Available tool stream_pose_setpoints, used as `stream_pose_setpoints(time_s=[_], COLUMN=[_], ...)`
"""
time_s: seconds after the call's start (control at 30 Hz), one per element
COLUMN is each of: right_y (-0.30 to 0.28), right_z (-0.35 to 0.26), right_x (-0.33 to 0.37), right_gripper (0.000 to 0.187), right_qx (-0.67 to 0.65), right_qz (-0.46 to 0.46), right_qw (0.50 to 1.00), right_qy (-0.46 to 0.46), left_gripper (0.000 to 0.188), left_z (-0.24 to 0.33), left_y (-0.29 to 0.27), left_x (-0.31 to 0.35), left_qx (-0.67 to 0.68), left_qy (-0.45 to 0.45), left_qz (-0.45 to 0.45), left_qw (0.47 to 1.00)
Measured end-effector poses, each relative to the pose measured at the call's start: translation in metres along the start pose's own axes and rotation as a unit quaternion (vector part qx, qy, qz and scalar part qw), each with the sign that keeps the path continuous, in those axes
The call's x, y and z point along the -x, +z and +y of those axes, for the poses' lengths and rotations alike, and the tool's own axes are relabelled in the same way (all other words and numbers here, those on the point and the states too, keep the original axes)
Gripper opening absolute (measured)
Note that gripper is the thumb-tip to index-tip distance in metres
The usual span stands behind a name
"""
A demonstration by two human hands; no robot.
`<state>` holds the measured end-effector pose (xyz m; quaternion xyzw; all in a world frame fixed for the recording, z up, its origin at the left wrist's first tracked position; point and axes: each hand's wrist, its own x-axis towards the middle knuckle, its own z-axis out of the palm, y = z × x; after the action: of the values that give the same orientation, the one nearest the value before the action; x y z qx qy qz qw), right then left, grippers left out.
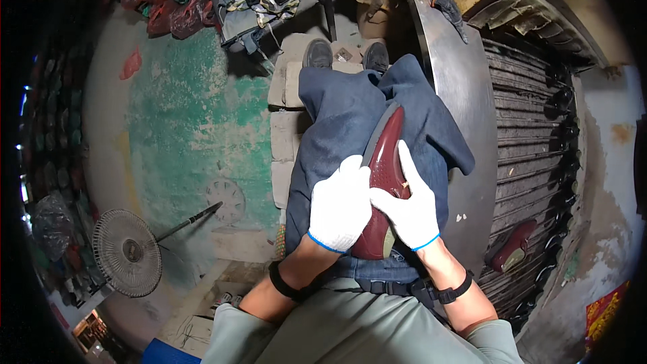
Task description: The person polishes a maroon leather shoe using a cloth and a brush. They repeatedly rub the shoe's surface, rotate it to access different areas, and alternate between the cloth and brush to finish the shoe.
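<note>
A glossy dark red leather shoe (385, 162) lies on its side along my lap, its toe pointing away from me and its dark sole edge facing left. My left hand (340, 205), in a white knit glove with a blue cuff, is wrapped round the sole side near the middle. On the other side my right hand (412, 209), gloved alike, has its thumb across the upper and its index finger stretched along the shoe's right side. The pale heel lining shows between my wrists. A dark blue cloth (337, 111) covers my legs under the shoe.
A metal bench (465, 87) runs along my right, with dark gloves (441, 3) at its far end. Beyond it, another dark red shoe (515, 246) sits on a slatted rack (532, 128). A fan (128, 253) stands left; red bags (182, 10) are piled far left.
</note>
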<state>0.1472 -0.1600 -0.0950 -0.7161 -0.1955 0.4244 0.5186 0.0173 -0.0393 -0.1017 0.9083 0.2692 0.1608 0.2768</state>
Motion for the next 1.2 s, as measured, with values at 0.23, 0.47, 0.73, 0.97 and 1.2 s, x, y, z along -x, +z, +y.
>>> stream_pose_setpoints(time_s=[0.23, 0.47, 0.73, 0.97, 1.2], right_y=[-0.007, -0.026, -0.043, -0.044, -0.042], right_z=[0.015, 0.021, 0.022, 0.026, 0.037], right_x=[0.0, -0.001, 0.003, -0.007, -0.01], right_gripper=[0.105, 0.098, 0.099, 0.098, 0.1], right_qx=[0.039, -0.07, -0.054, -0.009, 0.039], right_qz=[-0.007, -0.034, -0.118, -0.132, -0.117], right_qw=[0.999, 0.996, 0.99, 0.99, 0.992], right_qy=[-0.037, -0.045, -0.048, -0.038, -0.033], left_gripper=[0.048, 0.066, 0.107, 0.095, 0.088], left_z=[0.01, 0.0, 0.025, 0.022, 0.022], left_y=[-0.029, -0.044, 0.015, 0.024, 0.021], left_x=[-0.004, -0.03, -0.012, -0.011, -0.017], left_qx=[0.033, 0.186, 0.464, 0.405, 0.314], left_qy=[-0.035, -0.05, -0.201, -0.198, -0.163], left_qz=[-0.121, -0.122, -0.073, -0.045, -0.069], left_qw=[0.992, 0.974, 0.86, 0.891, 0.933])
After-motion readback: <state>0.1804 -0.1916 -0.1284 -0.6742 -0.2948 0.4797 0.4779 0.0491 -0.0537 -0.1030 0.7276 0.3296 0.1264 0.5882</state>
